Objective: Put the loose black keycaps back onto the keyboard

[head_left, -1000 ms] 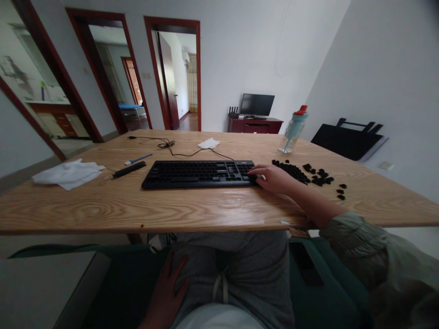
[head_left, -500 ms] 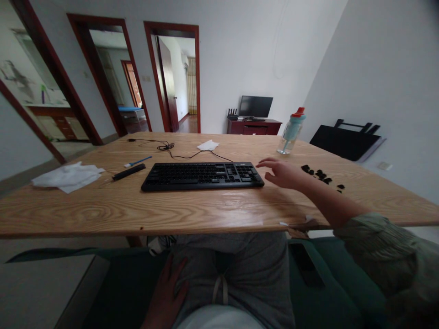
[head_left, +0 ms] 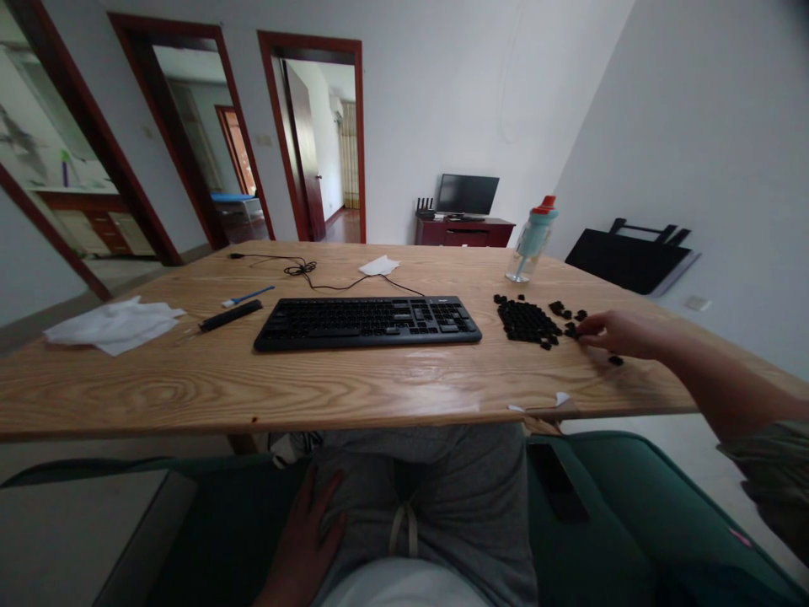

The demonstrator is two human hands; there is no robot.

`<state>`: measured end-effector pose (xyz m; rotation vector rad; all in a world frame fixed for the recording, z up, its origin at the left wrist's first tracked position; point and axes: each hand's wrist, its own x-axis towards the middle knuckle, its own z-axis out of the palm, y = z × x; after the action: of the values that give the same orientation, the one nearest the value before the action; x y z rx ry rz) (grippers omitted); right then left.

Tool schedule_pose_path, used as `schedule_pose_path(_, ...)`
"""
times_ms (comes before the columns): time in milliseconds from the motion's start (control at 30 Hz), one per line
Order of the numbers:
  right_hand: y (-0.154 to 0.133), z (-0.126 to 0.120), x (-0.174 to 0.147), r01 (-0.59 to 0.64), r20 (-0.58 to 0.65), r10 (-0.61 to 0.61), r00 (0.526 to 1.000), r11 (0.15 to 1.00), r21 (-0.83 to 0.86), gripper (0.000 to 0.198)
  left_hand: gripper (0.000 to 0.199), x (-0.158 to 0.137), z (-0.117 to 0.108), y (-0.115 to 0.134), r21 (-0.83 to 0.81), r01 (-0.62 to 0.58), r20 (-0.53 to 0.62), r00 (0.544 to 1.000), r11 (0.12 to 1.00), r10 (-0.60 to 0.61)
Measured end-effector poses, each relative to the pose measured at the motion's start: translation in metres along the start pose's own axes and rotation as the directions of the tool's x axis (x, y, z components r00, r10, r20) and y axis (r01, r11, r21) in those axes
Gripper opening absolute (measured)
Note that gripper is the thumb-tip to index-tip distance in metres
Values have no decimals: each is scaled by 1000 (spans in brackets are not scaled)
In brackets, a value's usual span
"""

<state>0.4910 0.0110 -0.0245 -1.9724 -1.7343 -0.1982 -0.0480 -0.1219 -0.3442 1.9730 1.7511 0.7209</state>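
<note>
A black keyboard [head_left: 366, 339] lies on the wooden table in front of me, with a few raised keys showing on it. To its right many black keycaps [head_left: 527, 323] are laid close together in a block, with several loose ones around them. My right hand [head_left: 623, 335] is at the right side of this block, its thumb and fingers pinched on a loose keycap [head_left: 570, 330] at the fingertips. Another keycap [head_left: 615, 361] lies alone below that hand. My left hand [head_left: 309, 527] rests on my thigh, fingers spread, holding nothing.
Left of the keyboard are a black bar-shaped item [head_left: 231, 316], a blue brush [head_left: 249, 296] and crumpled white tissue [head_left: 117, 324]. A water bottle [head_left: 529, 244] stands at the back right. The keyboard's cable [head_left: 345, 287] runs behind it. A phone [head_left: 558, 482] lies on the green seat.
My right hand has moved right, from beside the keyboard's right end to the loose keycaps, uncovering the block of keycaps. My left hand stays on the thigh.
</note>
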Motion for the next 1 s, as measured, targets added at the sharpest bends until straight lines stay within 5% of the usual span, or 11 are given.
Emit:
schedule_pose_path(100, -10, 2, -2, -59, 72, 56, 996, 997, 40, 24, 49, 0, -3, 2, 8, -3, 11, 1000, 1000, 3)
schedule_pose_path(267, 11, -6, 4, -192, 316, 165, 934, 980, 58, 20, 51, -2, -7, 7, 38, 27, 47, 998, 999, -28)
schedule_pose_path(367, 8, -13, 2, -224, 391, 116, 913, 944, 243, 25, 53, 0, -11, 15, 96, 52, 96, 994, 994, -61)
schedule_pose_path(433, -13, -14, -3, -229, 394, 17, 919, 836, 498, 31, 58, 4, -21, 28, 154, 62, 165, 982, 986, -87)
schedule_pose_path(567, -82, -5, -12, -290, 434, -267, 860, 442, 849, 35, 60, 17, -80, 84, 227, -24, 433, 898, 974, -79)
schedule_pose_path(667, -127, 9, -10, -353, 420, -430, 799, 230, 907, 29, 39, 33, -142, 145, -80, -387, 587, 726, 918, 358)
schedule_pose_path(733, -148, 19, -6, -396, 406, -501, 765, 132, 909, 25, 34, 53, -175, 182, -207, -585, 451, 654, 784, 607)
schedule_pose_path(833, -166, 34, 3, -449, 394, -567, 724, 47, 892, 23, 24, 100, -200, 222, -113, -785, 96, 601, 609, 793)
schedule_pose_path(900, -173, 42, 8, -473, 393, -589, 707, 20, 881, 24, 24, 139, -202, 240, -41, -815, -62, 579, 578, 813)
schedule_pose_path(1000, -177, 51, 13, -502, 408, -589, 697, 4, 865, 24, 30, 190, -193, 265, 7, -762, -155, 639, 648, 754)
